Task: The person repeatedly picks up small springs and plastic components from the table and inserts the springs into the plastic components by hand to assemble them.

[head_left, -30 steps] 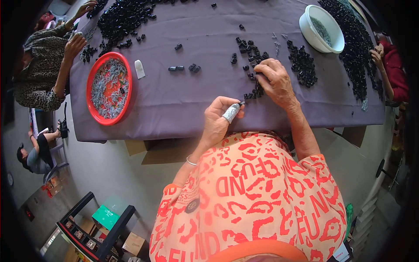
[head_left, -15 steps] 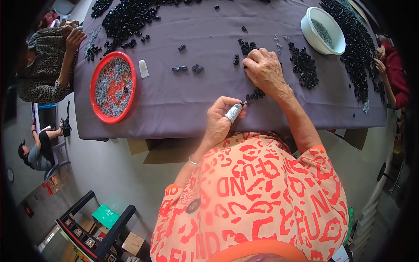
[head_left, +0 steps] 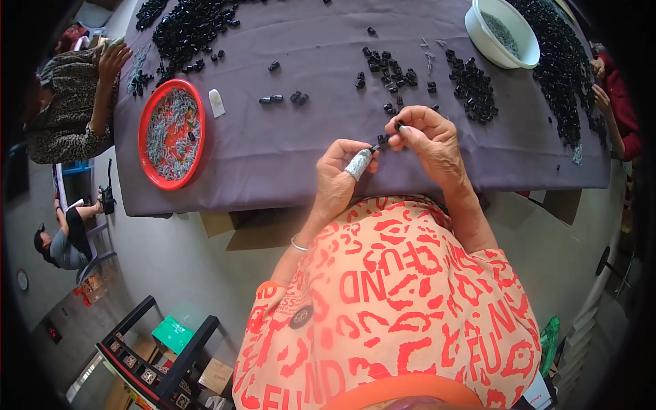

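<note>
Near the table's front edge, my left hand [head_left: 339, 172] pinches a small black plastic part [head_left: 374, 147] between thumb and forefinger. A silvery-grey cover [head_left: 359, 165] wraps its thumb. Just to the right, my right hand [head_left: 432, 142] is closed on another small black part [head_left: 399, 126], held between thumb and fingertips and apart from the first. A few black pieces lie on the cloth between and behind the hands. Farther back sits a loose cluster of black parts [head_left: 391, 71], with a denser pile [head_left: 471, 92] to its right.
A red tray [head_left: 143, 140] of thin grey pieces stands left, beside a white finger-shaped piece [head_left: 216, 103]. A white bowl [head_left: 476, 42] with grey bits is at the back right. Large black heaps [head_left: 193, 31] lie far left and far right. People sit at both table sides.
My right hand has come back from the loose cluster toward my left hand, now with a black part in its fingertips. My left hand stays nearly in place, still pinching its piece.
</note>
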A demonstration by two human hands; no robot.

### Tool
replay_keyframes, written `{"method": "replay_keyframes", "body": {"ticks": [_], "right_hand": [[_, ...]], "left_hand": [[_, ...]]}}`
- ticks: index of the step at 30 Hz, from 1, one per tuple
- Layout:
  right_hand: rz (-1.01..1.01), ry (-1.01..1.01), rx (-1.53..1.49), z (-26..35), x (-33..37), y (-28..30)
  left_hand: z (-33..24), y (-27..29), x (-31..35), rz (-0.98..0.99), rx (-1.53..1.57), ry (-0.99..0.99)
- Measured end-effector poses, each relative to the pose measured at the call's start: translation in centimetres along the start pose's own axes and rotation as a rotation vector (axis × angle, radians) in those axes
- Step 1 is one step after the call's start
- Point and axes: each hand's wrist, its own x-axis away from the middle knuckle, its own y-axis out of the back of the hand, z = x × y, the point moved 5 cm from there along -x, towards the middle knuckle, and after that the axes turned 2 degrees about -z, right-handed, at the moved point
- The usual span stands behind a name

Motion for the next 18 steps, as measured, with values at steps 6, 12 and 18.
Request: {"method": "replay_keyframes", "body": {"ticks": [6, 12, 18], "right_hand": [[0.005, 0.065, -0.145, -0.4, 0.8, 0.0], [0.023, 0.002, -0.009, -1.3, 1.9, -0.2], [-0.122, 0.084, 0.106, -0.8, 2.4, 0.6]], "left_hand": [[-0.2, 0.0, 0.2, -0.024, -0.042, -0.01], [-0.1, -0.1, 0.2, -0.04, -0.039, -0.008], [-0.5, -0.5, 0.3, -0.042, -0.077, 0.019]]}}
